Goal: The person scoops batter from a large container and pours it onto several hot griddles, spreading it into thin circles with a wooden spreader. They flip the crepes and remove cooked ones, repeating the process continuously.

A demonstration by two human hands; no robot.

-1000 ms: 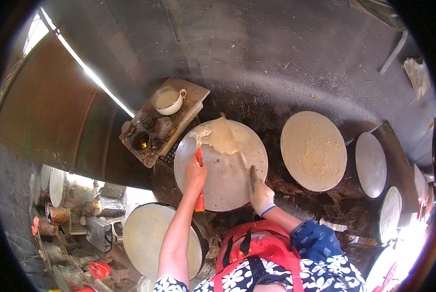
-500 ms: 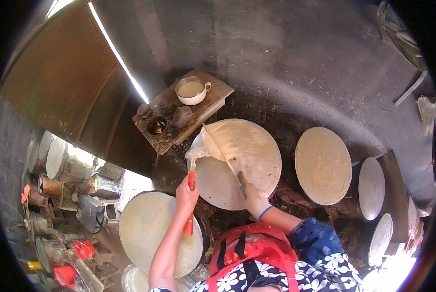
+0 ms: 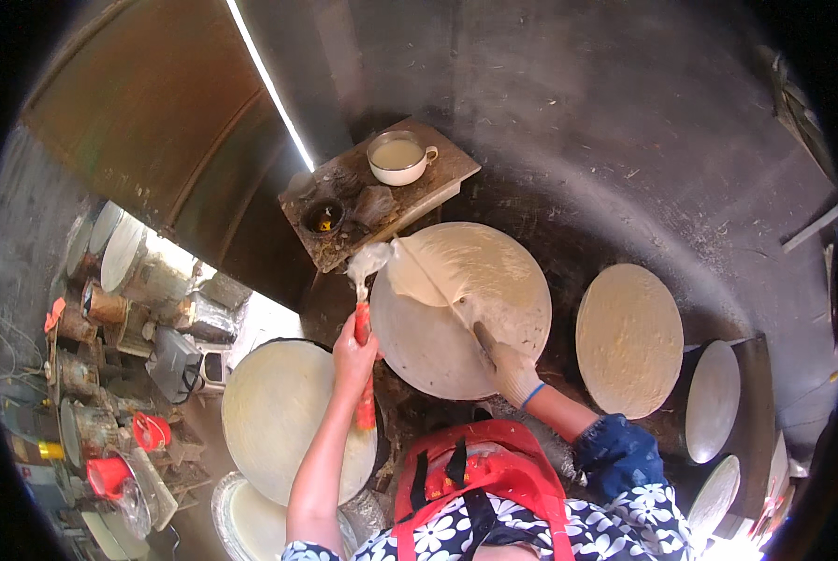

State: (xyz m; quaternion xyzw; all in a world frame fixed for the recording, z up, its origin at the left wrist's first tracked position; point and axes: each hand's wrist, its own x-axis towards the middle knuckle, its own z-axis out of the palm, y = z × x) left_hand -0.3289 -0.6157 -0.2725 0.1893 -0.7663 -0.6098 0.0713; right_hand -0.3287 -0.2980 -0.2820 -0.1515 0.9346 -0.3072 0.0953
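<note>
In front of me lies a round griddle (image 3: 419, 346), its far part coated with pale batter (image 3: 494, 257). My left hand (image 3: 353, 353) is closed round a red-handled tool (image 3: 366, 409), held upright at the griddle's left edge. Batter covers that tool's far end, so its shape is hidden. In a light work glove, my right hand (image 3: 512, 372) grips the dark handle of a long thin spreader (image 3: 428, 278). The spreader slants up to the left across the griddle, along the border between batter and bare surface.
Beyond the griddle stands a wooden board (image 3: 452, 166) bearing a cup of pale liquid (image 3: 397, 154) and a dark pot (image 3: 323, 217). More round griddles stand left (image 3: 274, 421) and right (image 3: 629, 341). A basin of pale liquid (image 3: 255, 519) is at lower left, red buckets (image 3: 151, 430) farther left.
The red-handled tool has moved left off the griddle's surface, its batter-covered end drawn clear of the batter sheet. My right hand still holds the spreader at a similar slant. The view has shifted slightly.
</note>
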